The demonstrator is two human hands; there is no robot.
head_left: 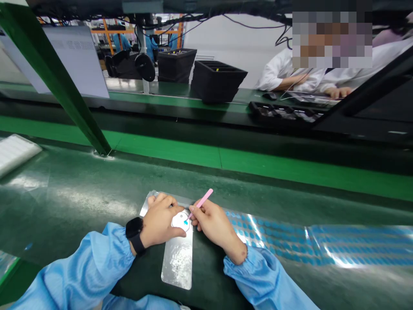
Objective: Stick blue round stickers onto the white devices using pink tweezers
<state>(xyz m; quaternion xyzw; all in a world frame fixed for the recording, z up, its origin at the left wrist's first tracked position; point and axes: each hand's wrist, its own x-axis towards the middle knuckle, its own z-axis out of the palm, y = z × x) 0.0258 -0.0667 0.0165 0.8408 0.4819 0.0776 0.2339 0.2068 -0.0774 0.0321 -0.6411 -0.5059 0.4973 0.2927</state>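
My left hand [158, 220] steadies a small white rounded part [177, 222], its thumb and forefinger on either side of the edge. Under the part lies a shiny silver sheet [177, 262], flat on the dark green work surface. Pinched in my right hand [214, 221] is a pair of pink tweezers [204, 199], slanting down to the left. Their tip meets a tiny blue piece [186, 222] on the white part's face; whether they grip it cannot be made out.
Clear sheets with rows of blue pieces [284, 239] lie to the right. A green post [64, 82] rises at left, near a white tray [17, 153]. Black bins [219, 82] stand across the bench, where another person's hand [338, 92] rests.
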